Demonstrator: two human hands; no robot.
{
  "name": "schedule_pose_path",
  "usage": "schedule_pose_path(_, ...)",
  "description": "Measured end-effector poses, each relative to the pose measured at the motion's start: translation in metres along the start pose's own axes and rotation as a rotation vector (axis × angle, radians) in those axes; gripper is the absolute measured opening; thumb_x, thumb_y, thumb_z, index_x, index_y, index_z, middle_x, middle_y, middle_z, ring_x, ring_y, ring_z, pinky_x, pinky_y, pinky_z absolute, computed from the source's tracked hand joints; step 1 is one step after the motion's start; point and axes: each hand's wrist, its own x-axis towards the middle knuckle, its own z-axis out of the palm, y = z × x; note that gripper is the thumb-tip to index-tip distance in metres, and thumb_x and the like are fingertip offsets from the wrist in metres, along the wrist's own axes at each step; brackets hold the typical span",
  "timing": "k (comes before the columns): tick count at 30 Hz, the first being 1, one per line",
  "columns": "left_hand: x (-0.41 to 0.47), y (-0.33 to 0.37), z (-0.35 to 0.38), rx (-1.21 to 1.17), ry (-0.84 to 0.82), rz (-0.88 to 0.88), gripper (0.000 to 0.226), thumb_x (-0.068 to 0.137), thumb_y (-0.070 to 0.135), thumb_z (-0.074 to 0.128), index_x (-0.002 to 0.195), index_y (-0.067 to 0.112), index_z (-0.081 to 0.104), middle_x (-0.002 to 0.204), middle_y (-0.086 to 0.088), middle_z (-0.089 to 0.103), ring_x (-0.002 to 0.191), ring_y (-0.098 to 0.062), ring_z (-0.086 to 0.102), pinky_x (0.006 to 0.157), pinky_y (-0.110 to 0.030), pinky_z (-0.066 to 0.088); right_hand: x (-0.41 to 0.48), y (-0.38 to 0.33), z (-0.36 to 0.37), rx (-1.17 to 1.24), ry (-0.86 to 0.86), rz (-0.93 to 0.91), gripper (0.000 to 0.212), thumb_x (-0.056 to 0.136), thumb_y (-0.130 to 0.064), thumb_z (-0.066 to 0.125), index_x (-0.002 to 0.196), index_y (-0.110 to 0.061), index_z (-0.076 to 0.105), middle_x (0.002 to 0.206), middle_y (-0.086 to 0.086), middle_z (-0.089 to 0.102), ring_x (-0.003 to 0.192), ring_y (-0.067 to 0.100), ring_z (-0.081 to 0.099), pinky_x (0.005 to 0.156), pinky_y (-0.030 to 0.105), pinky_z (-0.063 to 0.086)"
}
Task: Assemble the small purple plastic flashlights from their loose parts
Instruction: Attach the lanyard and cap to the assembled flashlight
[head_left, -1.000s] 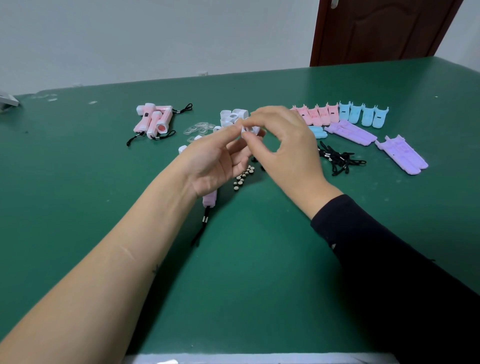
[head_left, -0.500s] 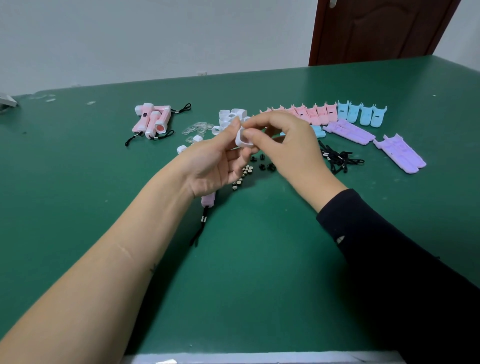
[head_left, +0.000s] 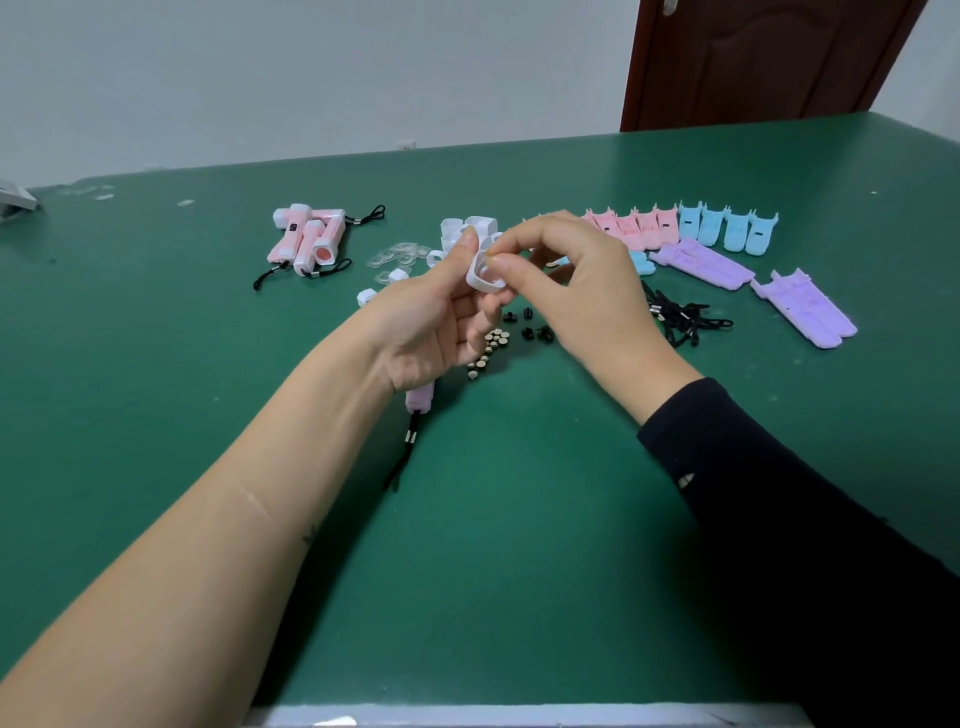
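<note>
We are gripping a pale purple plastic flashlight body (head_left: 420, 399) in the curled left hand (head_left: 431, 332), with its black cord (head_left: 402, 462) hanging below over the green table (head_left: 519, 545). The left thumb and the right hand (head_left: 587, 296) are together pinching a white square plastic cap (head_left: 483, 278). Small round metal cells (head_left: 488, 345) are lying just beyond, and purple plastic shell halves (head_left: 701, 262) farther right.

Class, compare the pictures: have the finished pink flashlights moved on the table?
No. The pink flashlights lie in the same spot left of the white caps, same gap as before.
</note>
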Motion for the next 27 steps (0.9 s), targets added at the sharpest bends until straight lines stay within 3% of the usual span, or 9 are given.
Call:
schedule_pose_path(5, 0.0011, -0.0012, 0.0018, 0.006, 0.018, 0.012, 0.045, 0.097, 0.058, 0.04, 0.105, 0.018, 0.06, 0.069, 0.009, 0.062, 0.054, 0.0, 0.052, 0.05, -0.013, 0.041, 0.0025, 0.0014, 0.002, -0.01, -0.023, 0.08, 0.005, 0.088, -0.011, 0.065, 0.089, -0.01, 0.07, 0.095, -0.007, 0.054, 0.08, 0.008, 0.053, 0.078, 0.012, 0.042)
schedule_pose_path(11, 0.0006, -0.0014, 0.0025, -0.004, 0.046, 0.022, 0.039, 0.097, 0.056, 0.042, 0.093, 0.021, 0.058, 0.067, 0.009, 0.064, 0.053, 0.0, 0.054, 0.05, -0.012, 0.041, 0.0034, -0.0001, 0.0013, 0.002, -0.035, 0.103, 0.009, 0.091, -0.008, 0.06, 0.085, -0.008, 0.068, 0.101, 0.002, 0.053, 0.068, -0.019, 0.051, 0.073, -0.001, 0.034)
schedule_pose_path(14, 0.0002, -0.002, 0.0033, -0.006, 0.05, 0.023, 0.039, 0.096, 0.055, 0.044, 0.093, 0.019, 0.058, 0.066, 0.008, 0.064, 0.053, 0.0, 0.055, 0.05, -0.013, 0.042, 0.0044, 0.0002, -0.0007, -0.019, -0.032, 0.1, 0.011, 0.092, -0.008, 0.06, 0.084, -0.013, 0.067, 0.102, 0.002, 0.054, 0.069, -0.022, 0.049, 0.073, -0.002, 0.033)
schedule_pose_path(19, 0.0004, -0.0024, 0.0035, 0.007, 0.056, 0.029, 0.039, 0.095, 0.056, 0.046, 0.095, 0.019, 0.06, 0.067, 0.008, 0.063, 0.053, -0.001, 0.053, 0.049, -0.013, 0.041, 0.0041, -0.0002, -0.0013, -0.044, -0.026, 0.099, 0.009, 0.09, -0.009, 0.062, 0.085, -0.01, 0.07, 0.101, 0.001, 0.053, 0.071, -0.02, 0.049, 0.074, -0.001, 0.034)
schedule_pose_path(23, 0.0005, -0.0025, 0.0038, 0.027, 0.07, 0.031, 0.04, 0.096, 0.055, 0.045, 0.092, 0.019, 0.061, 0.066, 0.006, 0.059, 0.053, -0.002, 0.051, 0.047, -0.013, 0.039, 0.0027, -0.0013, 0.0001, -0.032, -0.005, 0.11, 0.009, 0.087, -0.01, 0.067, 0.08, -0.015, 0.07, 0.098, -0.003, 0.052, 0.074, -0.007, 0.054, 0.077, 0.003, 0.038)
schedule_pose_path(27, -0.0008, -0.0015, 0.0047, 0.039, 0.054, 0.026, 0.039, 0.097, 0.055, 0.043, 0.097, 0.021, 0.061, 0.06, 0.008, 0.058, 0.052, -0.001, 0.051, 0.048, -0.012, 0.037, 0.0004, -0.0025, 0.0039, 0.0, 0.039, 0.099, 0.01, 0.084, -0.01, 0.07, 0.078, -0.019, 0.07, 0.101, -0.001, 0.056, 0.078, 0.011, 0.06, 0.085, 0.023, 0.049)
